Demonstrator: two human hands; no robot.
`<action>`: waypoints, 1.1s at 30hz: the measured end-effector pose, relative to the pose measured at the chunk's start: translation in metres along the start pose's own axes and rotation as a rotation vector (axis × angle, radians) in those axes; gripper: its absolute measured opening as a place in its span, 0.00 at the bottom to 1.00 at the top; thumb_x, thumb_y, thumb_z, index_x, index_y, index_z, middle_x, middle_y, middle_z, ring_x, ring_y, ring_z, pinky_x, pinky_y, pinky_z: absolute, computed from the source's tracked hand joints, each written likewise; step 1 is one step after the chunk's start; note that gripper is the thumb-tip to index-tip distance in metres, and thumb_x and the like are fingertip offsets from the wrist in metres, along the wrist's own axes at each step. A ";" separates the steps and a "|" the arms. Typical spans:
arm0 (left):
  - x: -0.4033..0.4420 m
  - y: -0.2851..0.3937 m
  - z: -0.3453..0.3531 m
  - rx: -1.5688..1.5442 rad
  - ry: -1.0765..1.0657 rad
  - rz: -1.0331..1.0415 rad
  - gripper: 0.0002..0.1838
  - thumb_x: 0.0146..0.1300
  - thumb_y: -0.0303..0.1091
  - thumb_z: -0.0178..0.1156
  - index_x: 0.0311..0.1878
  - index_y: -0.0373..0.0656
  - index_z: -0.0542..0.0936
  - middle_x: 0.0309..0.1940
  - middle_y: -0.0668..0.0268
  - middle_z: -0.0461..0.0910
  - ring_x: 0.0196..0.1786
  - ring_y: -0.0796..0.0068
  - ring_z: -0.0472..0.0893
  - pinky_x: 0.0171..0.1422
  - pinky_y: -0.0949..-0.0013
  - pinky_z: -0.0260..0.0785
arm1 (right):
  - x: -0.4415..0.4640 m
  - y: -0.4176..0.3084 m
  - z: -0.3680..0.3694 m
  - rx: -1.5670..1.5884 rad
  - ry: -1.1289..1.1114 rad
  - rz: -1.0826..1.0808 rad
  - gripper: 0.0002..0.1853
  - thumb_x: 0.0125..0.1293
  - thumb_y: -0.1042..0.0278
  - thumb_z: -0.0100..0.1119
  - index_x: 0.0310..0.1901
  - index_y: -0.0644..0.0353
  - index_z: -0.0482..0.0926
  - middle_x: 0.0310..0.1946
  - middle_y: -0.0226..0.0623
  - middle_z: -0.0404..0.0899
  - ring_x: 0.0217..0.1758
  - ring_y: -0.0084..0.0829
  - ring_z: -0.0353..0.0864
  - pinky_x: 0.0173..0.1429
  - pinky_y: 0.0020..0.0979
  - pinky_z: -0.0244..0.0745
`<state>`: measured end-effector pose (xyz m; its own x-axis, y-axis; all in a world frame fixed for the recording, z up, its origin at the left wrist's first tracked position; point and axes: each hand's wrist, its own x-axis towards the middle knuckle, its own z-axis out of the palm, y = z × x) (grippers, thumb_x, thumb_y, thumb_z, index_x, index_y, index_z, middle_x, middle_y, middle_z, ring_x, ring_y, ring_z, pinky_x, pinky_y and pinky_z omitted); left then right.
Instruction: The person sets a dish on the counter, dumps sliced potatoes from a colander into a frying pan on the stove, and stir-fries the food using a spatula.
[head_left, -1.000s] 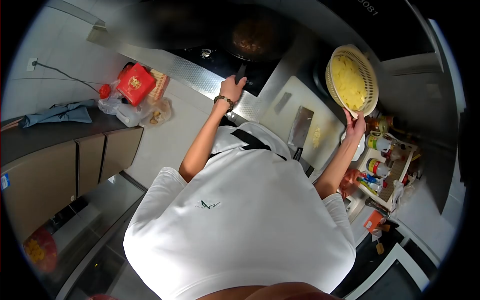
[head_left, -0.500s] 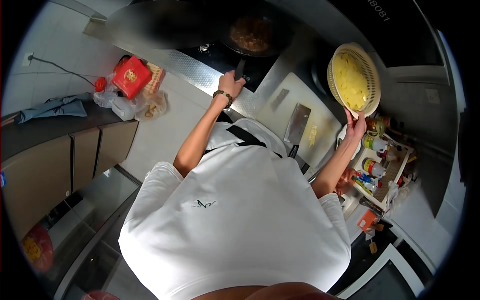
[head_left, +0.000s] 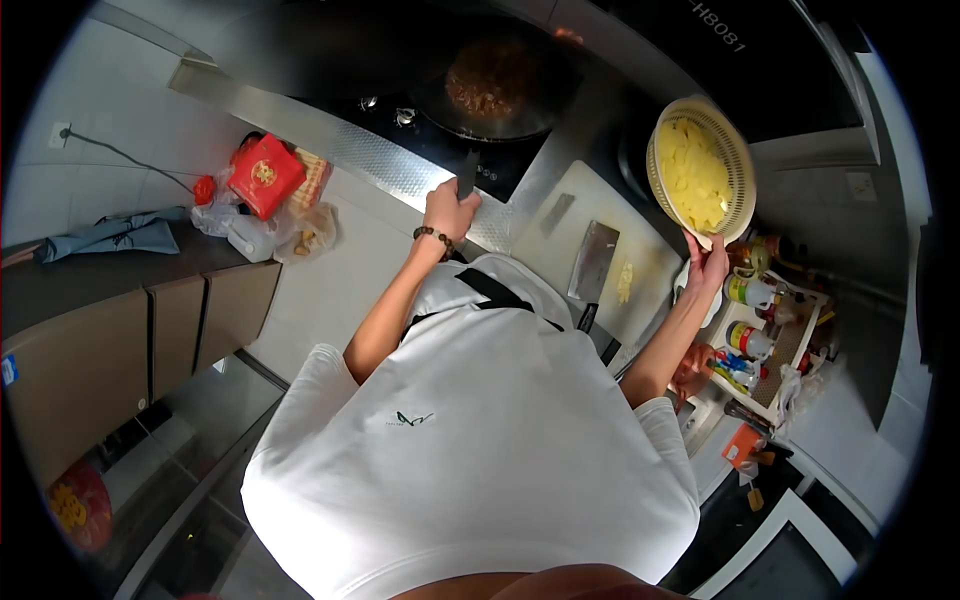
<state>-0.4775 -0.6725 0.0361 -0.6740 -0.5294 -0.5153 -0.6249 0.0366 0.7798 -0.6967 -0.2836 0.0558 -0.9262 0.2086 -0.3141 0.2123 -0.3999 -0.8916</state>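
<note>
- Red bag with a gold emblem (head_left: 265, 175): on the dark counter, well left of the cutting board (landmark).
- Left hand (head_left: 450, 212): fingers closed around the black handle (head_left: 467, 175) of the wok; positioned left of the cutting board.
- Round black wok (head_left: 548, 108) containing brown food (head_left: 485, 80): on the stove, beyond and left of the cutting board. The long axis of its handle runs from the near rim toward the wearer.
- White rectangular cutting board (head_left: 555, 248): on the worktop, between the two hands; long axis slanted from far left to near right.
- Cleaver with a broad metal blade (head_left: 595, 258) and black grip: lying on the cutting board, grip end toward the wearer.
- Small pale-yellow chopped pieces (head_left: 625, 284): on the cutting board, right of the cleaver.
- Right hand (head_left: 706, 264): grasping the near rim of the colander, right of the cutting board.
- Cream slotted plastic colander (head_left: 742, 172) holding yellow slices (head_left: 692, 175): raised, right of the cutting board's far part. Opening tilted leftward and toward the wearer; long axis slanted from far left to near right.
</note>
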 end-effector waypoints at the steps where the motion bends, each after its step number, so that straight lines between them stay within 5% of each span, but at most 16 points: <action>1: 0.006 -0.001 0.002 0.005 0.000 0.004 0.16 0.54 0.36 0.59 0.39 0.31 0.79 0.29 0.43 0.81 0.37 0.43 0.80 0.42 0.54 0.73 | 0.002 -0.001 0.002 0.006 0.002 -0.001 0.15 0.57 0.81 0.55 0.45 0.82 0.72 0.42 0.53 0.79 0.40 0.44 0.84 0.43 0.46 0.88; 3: 0.018 -0.010 0.007 0.091 0.095 0.189 0.16 0.54 0.37 0.59 0.39 0.32 0.79 0.28 0.44 0.81 0.36 0.44 0.81 0.41 0.55 0.73 | -0.001 -0.001 0.000 0.029 -0.008 -0.010 0.15 0.57 0.81 0.55 0.45 0.82 0.71 0.43 0.54 0.79 0.40 0.45 0.84 0.43 0.47 0.87; 4: 0.019 -0.002 0.009 0.019 0.041 0.053 0.16 0.53 0.38 0.60 0.38 0.32 0.80 0.29 0.45 0.81 0.36 0.45 0.81 0.41 0.55 0.73 | -0.005 0.001 -0.005 0.028 -0.001 -0.007 0.15 0.57 0.81 0.55 0.45 0.82 0.71 0.43 0.54 0.79 0.40 0.45 0.84 0.43 0.47 0.87; 8: 0.024 -0.033 0.016 0.160 0.122 0.204 0.16 0.53 0.37 0.61 0.37 0.32 0.79 0.29 0.45 0.81 0.35 0.47 0.82 0.41 0.56 0.73 | -0.004 -0.004 0.001 0.008 0.014 -0.023 0.15 0.58 0.80 0.55 0.46 0.79 0.72 0.42 0.53 0.79 0.40 0.45 0.84 0.43 0.48 0.87; 11: -0.013 0.005 0.000 -0.010 -0.041 -0.114 0.15 0.53 0.36 0.62 0.35 0.31 0.79 0.29 0.45 0.81 0.36 0.46 0.82 0.41 0.56 0.73 | -0.003 -0.004 -0.003 -0.015 0.010 -0.028 0.16 0.57 0.80 0.56 0.46 0.80 0.71 0.43 0.54 0.79 0.40 0.45 0.84 0.43 0.48 0.87; 13: 0.028 -0.038 0.021 0.058 0.088 0.166 0.15 0.54 0.36 0.61 0.36 0.32 0.79 0.28 0.46 0.81 0.34 0.47 0.82 0.40 0.56 0.73 | -0.007 -0.007 0.002 0.007 -0.004 -0.030 0.16 0.57 0.80 0.56 0.46 0.80 0.71 0.43 0.54 0.79 0.40 0.45 0.84 0.43 0.48 0.87; 17: 0.021 -0.025 0.018 0.089 0.083 0.160 0.14 0.54 0.36 0.59 0.36 0.32 0.79 0.26 0.46 0.80 0.33 0.47 0.81 0.39 0.56 0.73 | -0.004 -0.003 -0.002 0.039 -0.013 -0.033 0.17 0.56 0.80 0.57 0.46 0.80 0.71 0.43 0.54 0.78 0.40 0.47 0.84 0.43 0.48 0.87; 19: -0.014 -0.003 0.004 0.085 0.018 0.028 0.14 0.55 0.35 0.59 0.35 0.31 0.78 0.21 0.48 0.79 0.25 0.51 0.81 0.33 0.57 0.73 | -0.002 -0.003 -0.004 0.038 -0.003 -0.025 0.17 0.56 0.80 0.56 0.46 0.80 0.71 0.43 0.54 0.79 0.41 0.46 0.84 0.42 0.47 0.87; 21: -0.013 -0.016 0.006 0.095 0.050 0.122 0.14 0.56 0.35 0.58 0.33 0.31 0.77 0.18 0.49 0.78 0.19 0.56 0.80 0.29 0.59 0.72 | -0.003 -0.001 -0.007 0.023 0.001 -0.026 0.16 0.57 0.80 0.56 0.46 0.81 0.71 0.43 0.53 0.79 0.41 0.46 0.84 0.42 0.47 0.88; 27: 0.035 -0.035 0.023 0.101 0.157 0.242 0.13 0.55 0.35 0.58 0.33 0.31 0.78 0.23 0.45 0.79 0.28 0.48 0.82 0.34 0.56 0.72 | -0.014 -0.004 -0.009 0.022 0.006 -0.037 0.16 0.58 0.79 0.56 0.46 0.81 0.72 0.43 0.53 0.79 0.40 0.46 0.84 0.42 0.46 0.88; 29: -0.001 -0.013 0.007 0.070 0.050 0.095 0.14 0.54 0.35 0.59 0.31 0.30 0.77 0.19 0.47 0.78 0.24 0.54 0.82 0.32 0.56 0.73 | -0.010 -0.002 -0.010 0.015 0.035 -0.016 0.16 0.58 0.79 0.56 0.46 0.81 0.71 0.43 0.53 0.79 0.40 0.45 0.84 0.42 0.46 0.88; 31: -0.011 -0.022 0.001 0.059 0.062 0.177 0.14 0.54 0.35 0.59 0.32 0.30 0.77 0.19 0.48 0.78 0.22 0.53 0.81 0.30 0.56 0.73 | -0.009 -0.002 -0.004 0.015 0.021 -0.037 0.15 0.59 0.79 0.56 0.46 0.81 0.71 0.42 0.54 0.79 0.39 0.45 0.84 0.41 0.46 0.88; 32: -0.010 -0.023 0.000 0.040 0.039 0.185 0.11 0.56 0.33 0.56 0.31 0.30 0.75 0.16 0.58 0.76 0.13 0.70 0.77 0.16 0.67 0.67 | -0.011 -0.003 -0.003 0.025 0.019 -0.039 0.15 0.59 0.80 0.55 0.45 0.81 0.72 0.42 0.53 0.79 0.40 0.45 0.84 0.41 0.46 0.88; 33: 0.004 -0.030 0.001 0.125 0.062 0.233 0.12 0.56 0.34 0.57 0.32 0.30 0.76 0.16 0.56 0.77 0.14 0.68 0.78 0.18 0.65 0.68 | -0.017 -0.003 -0.006 0.026 0.022 -0.037 0.14 0.59 0.80 0.55 0.45 0.81 0.72 0.42 0.53 0.79 0.40 0.45 0.84 0.40 0.46 0.88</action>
<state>-0.4620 -0.6745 0.0104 -0.7824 -0.5453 -0.3008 -0.5017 0.2657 0.8232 -0.6801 -0.2801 0.0618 -0.9261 0.2429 -0.2887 0.1699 -0.4147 -0.8939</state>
